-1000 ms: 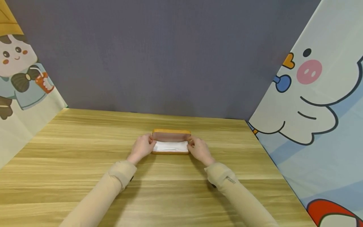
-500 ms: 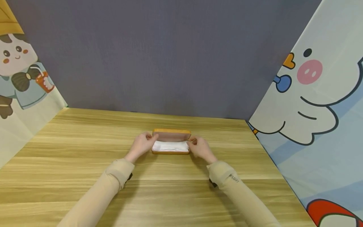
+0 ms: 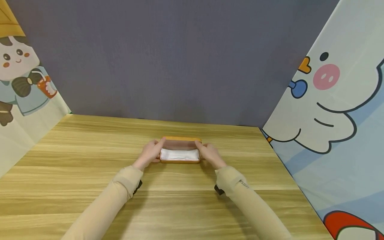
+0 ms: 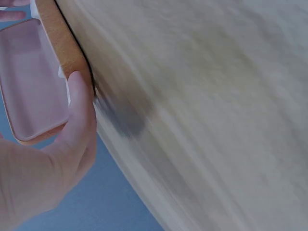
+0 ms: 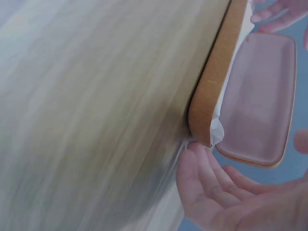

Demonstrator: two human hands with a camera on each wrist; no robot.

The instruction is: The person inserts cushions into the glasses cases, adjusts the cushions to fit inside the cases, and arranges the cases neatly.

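An orange-brown glasses case [image 3: 180, 162] lies on the table, its lid [image 3: 180, 144] raised to show a pinkish lining. A folded white cloth [image 3: 180, 154] fills the base. At the left end, my left hand [image 3: 150, 152] has its thumb along the lid's edge and its fingers by the base; the left wrist view shows a finger touching the base's corner. My right hand [image 3: 210, 154] is at the other end, thumb by the lid. From the right wrist, its loosely bent fingers [image 5: 211, 178] touch the base's corner, and a bit of cloth sticks up over the rim.
The wood-grain table [image 3: 180, 206] runs back to a dark grey upright panel [image 3: 168, 60]. Printed cartoon panels stand at the left [image 3: 21, 83] and right [image 3: 336, 110]. Both forearms reach in from the front.
Both hands have shifted from the cloth's ends to the outer ends of the case, with thumbs now up at the lid. The cloth lies flatter within the base.
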